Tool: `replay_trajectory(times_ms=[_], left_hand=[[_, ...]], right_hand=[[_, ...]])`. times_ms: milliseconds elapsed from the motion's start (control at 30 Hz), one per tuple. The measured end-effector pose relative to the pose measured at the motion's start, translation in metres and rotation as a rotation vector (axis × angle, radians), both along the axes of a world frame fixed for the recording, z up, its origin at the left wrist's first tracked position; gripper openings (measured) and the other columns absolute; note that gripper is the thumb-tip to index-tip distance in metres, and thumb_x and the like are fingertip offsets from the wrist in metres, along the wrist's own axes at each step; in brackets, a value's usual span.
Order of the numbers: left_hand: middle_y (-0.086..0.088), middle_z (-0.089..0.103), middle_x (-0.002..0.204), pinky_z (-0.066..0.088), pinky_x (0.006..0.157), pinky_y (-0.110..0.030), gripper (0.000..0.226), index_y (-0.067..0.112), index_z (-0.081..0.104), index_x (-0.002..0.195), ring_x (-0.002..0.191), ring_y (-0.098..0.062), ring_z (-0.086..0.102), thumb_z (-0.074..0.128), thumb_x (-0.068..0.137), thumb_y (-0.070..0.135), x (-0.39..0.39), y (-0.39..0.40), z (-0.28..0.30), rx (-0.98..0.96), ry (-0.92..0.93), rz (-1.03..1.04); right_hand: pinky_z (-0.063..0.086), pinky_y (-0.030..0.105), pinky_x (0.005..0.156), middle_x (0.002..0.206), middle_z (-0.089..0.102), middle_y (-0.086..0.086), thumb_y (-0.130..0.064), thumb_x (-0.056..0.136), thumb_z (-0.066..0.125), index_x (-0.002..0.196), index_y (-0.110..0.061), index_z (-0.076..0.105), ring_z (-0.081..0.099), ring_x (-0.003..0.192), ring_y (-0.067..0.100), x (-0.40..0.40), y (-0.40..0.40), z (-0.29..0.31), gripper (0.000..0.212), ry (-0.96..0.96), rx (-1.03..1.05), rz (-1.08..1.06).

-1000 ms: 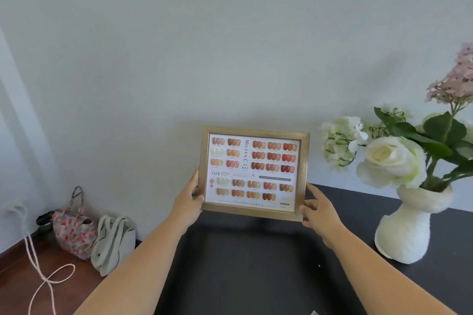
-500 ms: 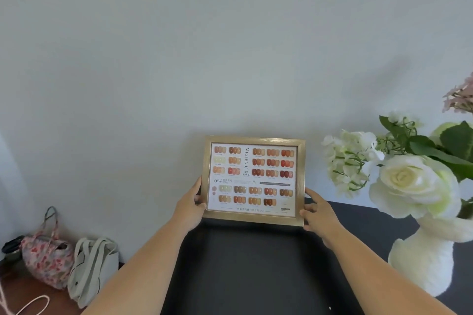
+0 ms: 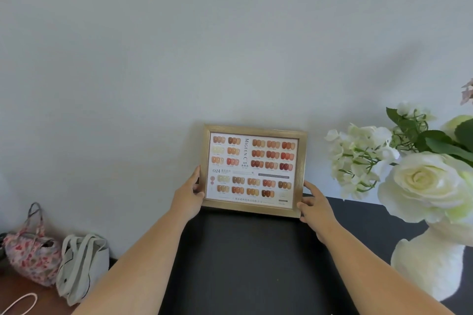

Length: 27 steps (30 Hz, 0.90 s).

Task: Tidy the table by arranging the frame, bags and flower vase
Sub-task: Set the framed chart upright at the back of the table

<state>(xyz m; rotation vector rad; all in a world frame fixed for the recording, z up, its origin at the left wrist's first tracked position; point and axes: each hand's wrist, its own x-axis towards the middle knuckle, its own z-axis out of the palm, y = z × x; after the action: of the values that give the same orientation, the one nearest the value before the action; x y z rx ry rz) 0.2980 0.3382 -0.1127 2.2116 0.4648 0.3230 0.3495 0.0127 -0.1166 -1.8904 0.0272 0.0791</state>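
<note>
A gold-edged frame (image 3: 254, 170) showing a chart of nail colours stands upright at the back of the black table (image 3: 250, 263), against the pale wall. My left hand (image 3: 188, 195) grips its lower left edge and my right hand (image 3: 313, 206) grips its lower right corner. A white vase (image 3: 430, 266) with white roses and green leaves stands on the table at the right. On the floor at the left lie a pink floral bag (image 3: 32, 254) and a white canvas bag (image 3: 82, 267), both leaning on the wall.
A white cord (image 3: 19, 303) loops on the brown floor at the lower left. The flowers spread wide at the right, close to the frame's right side. The table's left edge runs beside the white bag.
The frame has moved back toward the wall and straightened, both hands still on it. The view has shifted left, so the vase now sits further right and lower.
</note>
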Motion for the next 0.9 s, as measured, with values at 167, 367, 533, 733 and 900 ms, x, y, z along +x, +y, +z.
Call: replay_trajectory(times_ms=[167, 367, 533, 733, 900], left_hand=[[0.001, 0.056, 0.137, 0.042, 0.099, -0.033, 0.081, 0.047, 0.009, 0.152, 0.122, -0.020, 0.054, 0.056, 0.097, 0.012, -0.007, 0.002, -0.012, -0.023, 0.017, -0.005], [0.000, 0.056, 0.138, 0.043, 0.099, -0.033, 0.081, 0.046, 0.003, 0.152, 0.123, -0.022, 0.055, 0.056, 0.098, 0.016, -0.016, -0.004, -0.009, 0.065, 0.037, -0.009], [-0.001, 0.057, 0.133, 0.046, 0.090, -0.030, 0.084, 0.045, -0.001, 0.153, 0.111, -0.017, 0.058, 0.055, 0.098, 0.014, -0.022, -0.008, -0.006, 0.130, 0.070, 0.016], [-0.004, 0.049, 0.145, 0.041, 0.103, -0.040, 0.092, 0.038, -0.008, 0.154, 0.127, -0.025, 0.051, 0.059, 0.095, 0.014, -0.035, -0.018, -0.002, 0.021, 0.125, -0.016], [-0.008, 0.031, 0.159, 0.035, 0.111, -0.046, 0.100, 0.029, -0.008, 0.156, 0.140, -0.029, 0.040, 0.066, 0.090, 0.010, -0.051, -0.031, -0.004, -0.087, 0.146, 0.081]], right_hand=[[0.056, 0.041, 0.083, 0.092, 0.071, -0.006, 0.000, 0.091, 0.054, 0.139, -0.046, 0.040, 0.064, 0.092, 0.015, -0.005, -0.004, -0.004, 0.068, -0.012, -0.039, -0.003], [0.055, 0.036, 0.077, 0.092, 0.070, -0.010, -0.003, 0.092, 0.056, 0.143, -0.046, 0.036, 0.064, 0.090, 0.012, -0.014, -0.007, -0.006, 0.069, -0.017, -0.062, 0.002], [0.042, 0.022, 0.057, 0.091, 0.068, -0.014, -0.007, 0.092, 0.057, 0.143, -0.047, 0.033, 0.061, 0.083, 0.007, -0.019, -0.010, -0.001, 0.069, -0.012, -0.100, 0.015], [0.040, 0.028, 0.078, 0.095, 0.066, -0.013, -0.013, 0.092, 0.063, 0.150, -0.041, 0.021, 0.057, 0.093, 0.010, -0.027, -0.016, -0.003, 0.077, 0.022, -0.120, 0.076], [0.037, 0.030, 0.083, 0.108, 0.064, -0.011, -0.015, 0.091, 0.063, 0.148, -0.037, 0.028, 0.055, 0.101, 0.013, -0.036, -0.027, -0.010, 0.070, 0.043, -0.074, 0.060]])
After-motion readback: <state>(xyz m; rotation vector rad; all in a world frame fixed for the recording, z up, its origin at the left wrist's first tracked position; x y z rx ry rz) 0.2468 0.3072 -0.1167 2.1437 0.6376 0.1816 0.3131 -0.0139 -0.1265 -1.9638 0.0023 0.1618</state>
